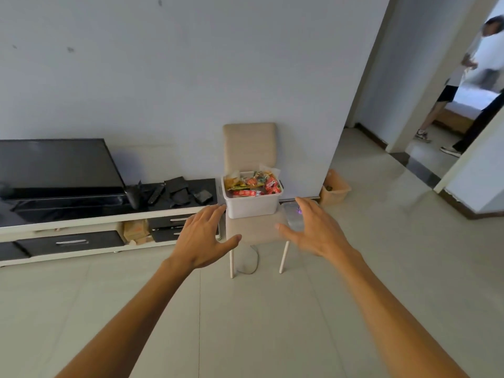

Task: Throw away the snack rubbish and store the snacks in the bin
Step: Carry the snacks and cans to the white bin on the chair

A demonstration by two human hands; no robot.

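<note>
Both forearms extend forward from the lower edge of the view. We read the left hand [202,236] and the right hand [316,230] as empty: the fingers of each are spread wide and nearly straight, holding nothing. The left hand lies left-front of the bin and the right hand right-front of it. Neither appears to touch it, though we cannot judge the gap in depth.

The white bin [252,205] stands open-topped on the seat of a beige chair [249,144]. Packaged snacks [253,184] in red, yellow and orange wrappers fill it to the rim, some rising above it. We judge the storing step largely complete.

Just right of the bin, at the seat edge, lies a clear flat item [293,218]. It may be the bin's lid, but we cannot tell; if so, closing remains.

Further right of the bin, a small tan basket [335,190] stands on the floor with something dark inside. We judge it to be the rubbish receptacle.

Left of the bin, a low cabinet [109,218] carries dark crumpled items [180,190] beside a television [54,165]. Whether these are snack rubbish is unclear; if they are, disposal remains.

Far right of the bin, blurred figures [491,55] occupy a doorway.
</note>
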